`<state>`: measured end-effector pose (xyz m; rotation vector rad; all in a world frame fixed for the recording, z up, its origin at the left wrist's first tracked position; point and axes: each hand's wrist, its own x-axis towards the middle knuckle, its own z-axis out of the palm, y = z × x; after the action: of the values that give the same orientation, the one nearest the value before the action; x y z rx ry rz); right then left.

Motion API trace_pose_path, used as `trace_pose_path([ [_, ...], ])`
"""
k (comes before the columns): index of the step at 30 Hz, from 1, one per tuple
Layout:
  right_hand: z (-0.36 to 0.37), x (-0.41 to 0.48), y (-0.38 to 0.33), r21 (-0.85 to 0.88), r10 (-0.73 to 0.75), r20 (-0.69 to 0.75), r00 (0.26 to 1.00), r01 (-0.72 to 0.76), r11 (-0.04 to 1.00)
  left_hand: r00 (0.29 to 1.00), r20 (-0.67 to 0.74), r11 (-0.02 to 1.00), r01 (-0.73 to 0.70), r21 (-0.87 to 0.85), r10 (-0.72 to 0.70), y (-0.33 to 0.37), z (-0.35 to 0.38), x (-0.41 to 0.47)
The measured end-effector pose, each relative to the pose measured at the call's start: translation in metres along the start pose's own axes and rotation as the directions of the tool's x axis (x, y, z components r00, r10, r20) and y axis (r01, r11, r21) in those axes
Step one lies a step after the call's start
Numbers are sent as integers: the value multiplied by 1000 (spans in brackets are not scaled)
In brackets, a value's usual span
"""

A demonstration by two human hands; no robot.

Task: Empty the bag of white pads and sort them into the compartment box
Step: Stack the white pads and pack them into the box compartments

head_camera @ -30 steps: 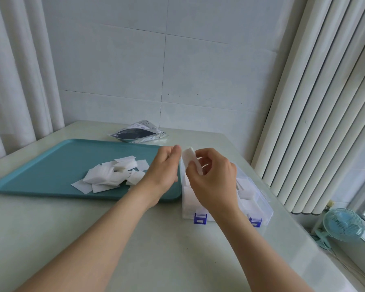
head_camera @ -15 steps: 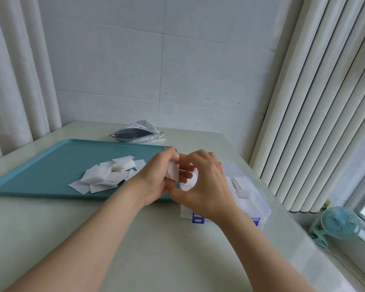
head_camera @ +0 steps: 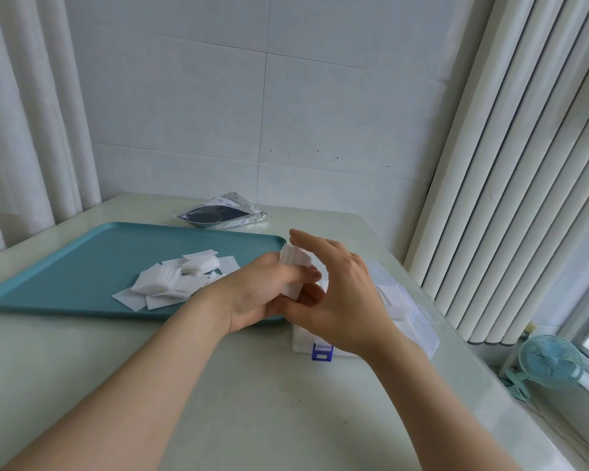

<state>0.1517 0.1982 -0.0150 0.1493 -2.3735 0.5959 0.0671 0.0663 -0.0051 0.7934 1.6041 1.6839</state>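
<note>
The teal tray [head_camera: 65, 273] lies flat on the pale table [head_camera: 252, 402], its near rim running parallel to the table's front. A broad stretch of bare tabletop lies on the near side of the tray, crossed only by the two forearms. Beyond the tray's far rim the bag [head_camera: 221, 215] lies flat, close to the tiled wall, with a narrow strip of table between bag and tray. A curtain [head_camera: 21, 130] hangs past the tray's left end, and vertical blinds [head_camera: 507, 164] stand well to its right. Both hands meet over the tray's right near corner. The left hand [head_camera: 262, 294] has its fingers curled round a small stack of white pads [head_camera: 293, 270], held roughly upright with the thumb laid across its face. The right hand [head_camera: 340, 300] arches over the stack from the right, back of the hand toward the camera and forefinger stretched out above the pads' top edge. Its thumb lies at the stack's lower edge, but whether it grips cannot be told. On the tray, left of the hands, a loose pile of pads [head_camera: 170, 283] lies overlapping. Just right of the tray stands the clear compartment box [head_camera: 408, 317], lid open and a blue latch [head_camera: 322, 351] at its front. White pads lie in its right-hand compartments; the rest is hidden behind the right hand.
</note>
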Motion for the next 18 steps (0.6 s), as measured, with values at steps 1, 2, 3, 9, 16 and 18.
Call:
trace_pose_path([
  [1, 0, -1, -1, -10, -10, 13, 1000, 10, 1000, 1000, 25, 1000, -5, 8, 5, 1, 2, -1],
  [2, 1, -1, -1, -24, -32, 12, 999, 32, 999, 999, 48, 1000, -15, 13, 14, 2, 3, -2],
  [3, 2, -2, -1, -27, -49, 11, 999, 50, 998, 998, 64, 1000, -24, 18, 23, 3, 5, -4],
  [9, 3, -3, -3, 20, -71, 11, 997, 71, 997, 996, 87, 999, -34, 0, 33, 5, 6, -7],
  [16, 0, -4, 0, -4, -66, 6, 998, 66, 998, 995, 100, 998, -23, 55, 17, 5, 5, -7],
  [18, -6, -4, -1, 16, -80, -8, 997, 80, 997, 998, 67, 995, -10, 98, 4, 4, 5, -5],
])
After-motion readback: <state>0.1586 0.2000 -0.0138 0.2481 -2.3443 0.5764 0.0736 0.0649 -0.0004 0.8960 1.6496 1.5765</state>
